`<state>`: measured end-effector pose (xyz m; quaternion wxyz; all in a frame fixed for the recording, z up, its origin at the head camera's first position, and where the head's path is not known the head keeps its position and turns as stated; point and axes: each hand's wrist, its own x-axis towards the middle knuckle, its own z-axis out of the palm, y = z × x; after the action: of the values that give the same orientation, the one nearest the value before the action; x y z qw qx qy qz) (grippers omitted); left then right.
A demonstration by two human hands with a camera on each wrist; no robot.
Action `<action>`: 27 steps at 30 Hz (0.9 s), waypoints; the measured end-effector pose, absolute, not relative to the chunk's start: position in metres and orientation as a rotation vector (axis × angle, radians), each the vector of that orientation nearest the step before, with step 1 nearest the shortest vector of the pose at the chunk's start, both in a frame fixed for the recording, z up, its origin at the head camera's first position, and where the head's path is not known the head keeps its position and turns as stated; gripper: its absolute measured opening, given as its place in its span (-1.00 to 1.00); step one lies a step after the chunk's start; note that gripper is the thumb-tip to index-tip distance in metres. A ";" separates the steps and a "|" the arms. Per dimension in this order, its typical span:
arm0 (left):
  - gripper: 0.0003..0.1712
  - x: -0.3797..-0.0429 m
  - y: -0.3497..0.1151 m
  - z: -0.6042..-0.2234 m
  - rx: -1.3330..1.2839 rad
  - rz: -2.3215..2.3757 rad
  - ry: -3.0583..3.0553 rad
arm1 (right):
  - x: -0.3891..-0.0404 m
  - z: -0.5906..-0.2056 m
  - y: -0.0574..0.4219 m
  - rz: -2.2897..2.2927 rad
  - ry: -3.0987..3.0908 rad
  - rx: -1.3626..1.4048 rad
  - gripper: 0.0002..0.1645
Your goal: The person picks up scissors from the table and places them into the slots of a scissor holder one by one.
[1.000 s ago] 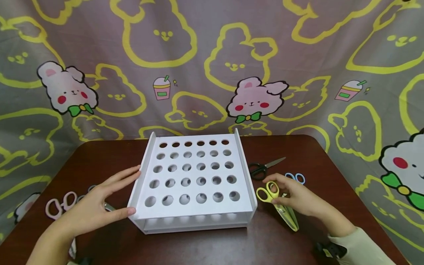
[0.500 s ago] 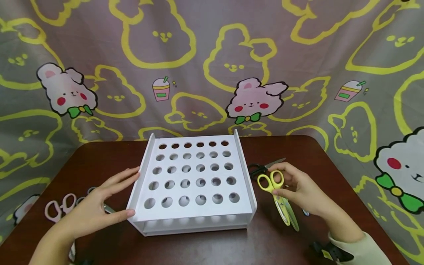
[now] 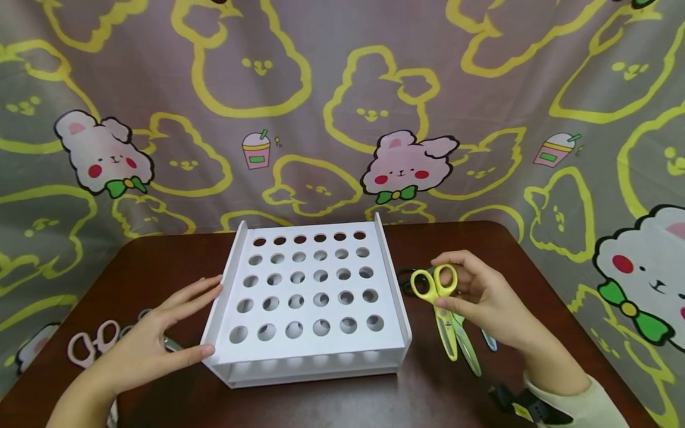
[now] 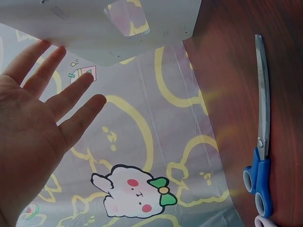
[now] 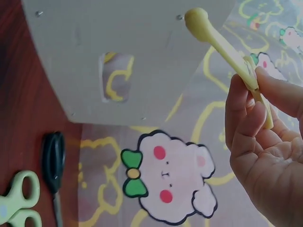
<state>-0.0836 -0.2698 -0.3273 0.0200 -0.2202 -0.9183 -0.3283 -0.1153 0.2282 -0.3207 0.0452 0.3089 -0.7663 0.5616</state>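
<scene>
A white rack (image 3: 307,352) with rows of round holes in its top stands in the middle of the table. In the head view my left hand (image 3: 152,342) lies at its left side, fingers spread and tips at the side panel. To the right of the rack, my right hand (image 3: 484,300) pinches yellow scissors (image 3: 446,333) near the pivot between thumb and fingers. Their handle loops point up and the blades hang down. The right wrist view shows the yellow scissors (image 5: 229,54) edge-on, raised above the table beside the rack's side panel (image 5: 151,80).
Green scissors (image 3: 468,351) lie below my right hand, with black scissors (image 5: 53,161) nearer the rack. A light blue piece (image 3: 489,340) shows beside the green pair. On the left lie pink-handled scissors (image 3: 81,351) and blue-handled scissors (image 4: 263,175). A patterned curtain (image 3: 316,125) hangs behind.
My right hand has lifted the yellow scissors off the green pair and swung their blades toward upright, closer to the rack. My left hand stays at the rack's side.
</scene>
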 end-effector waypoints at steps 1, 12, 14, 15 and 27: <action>-0.02 -0.084 -0.270 -0.327 -0.685 -1.022 -2.846 | -0.115 -0.319 0.227 1.718 -2.329 0.945 -0.35; 0.01 -0.083 -0.271 -0.328 -0.704 -0.945 -2.825 | -0.114 -0.299 0.209 1.802 -2.199 0.998 -0.34; 0.01 -0.084 -0.271 -0.329 -0.712 -0.954 -2.816 | -0.114 -0.295 0.205 1.820 -2.183 1.004 -0.34; 0.01 -0.084 -0.270 -0.329 -0.714 -0.955 -2.813 | -0.114 -0.294 0.203 1.830 -2.177 1.003 -0.35; 0.01 -0.085 -0.270 -0.332 -0.712 -0.956 -2.816 | -0.124 -0.283 0.166 1.871 -2.233 0.904 -0.43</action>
<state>-0.0851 -0.2700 -0.3319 0.0420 -0.2326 -0.9201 -0.3124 -0.1238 0.1661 -0.2826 0.0455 0.2961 -0.7314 0.6126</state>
